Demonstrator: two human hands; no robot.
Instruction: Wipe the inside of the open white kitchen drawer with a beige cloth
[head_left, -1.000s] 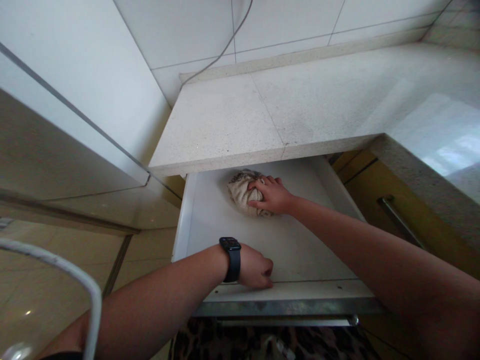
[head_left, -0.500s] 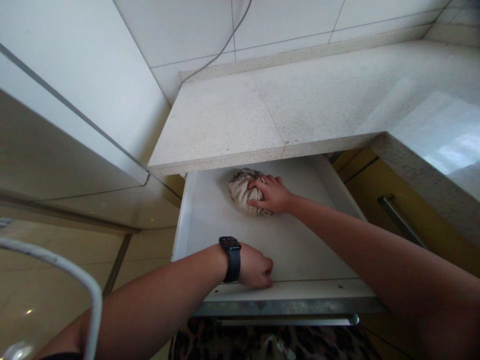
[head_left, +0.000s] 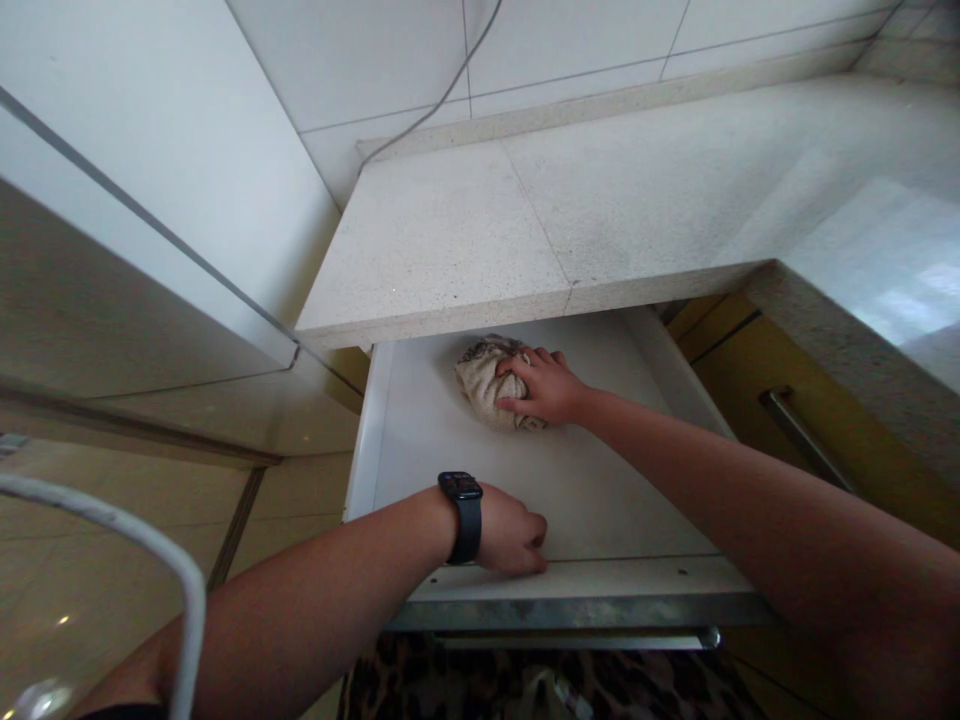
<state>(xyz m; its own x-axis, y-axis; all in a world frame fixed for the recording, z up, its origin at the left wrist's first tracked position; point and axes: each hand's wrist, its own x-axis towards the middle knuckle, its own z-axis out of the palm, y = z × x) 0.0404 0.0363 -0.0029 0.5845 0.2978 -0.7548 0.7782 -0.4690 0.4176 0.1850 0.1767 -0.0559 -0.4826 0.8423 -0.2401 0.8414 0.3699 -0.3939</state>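
Note:
My right hand (head_left: pixel 544 388) is closed around one side of a bunched beige cloth (head_left: pixel 484 385) with dark patterned parts. The cloth rests on the white floor of a pulled-out drawer (head_left: pixel 420 440), towards its back. At the drawer's front panel (head_left: pixel 600 578), my left hand (head_left: pixel 512 535) is curled into a fist, touching or just over the panel's inner edge. No object shows between its fingers. A dark smartwatch (head_left: pixel 461 515) is strapped on my left wrist.
A speckled stone countertop (head_left: pixel 435 240) overhangs the drawer's back. A yellow cabinet front with a metal handle (head_left: pixel 802 440) is at the right. White cabinet panels (head_left: pixel 172 160) rise at the left. A pale curved tube (head_left: pixel 150 540) crosses the lower left. A grey cable (head_left: pixel 442 105) hangs along the tiled wall.

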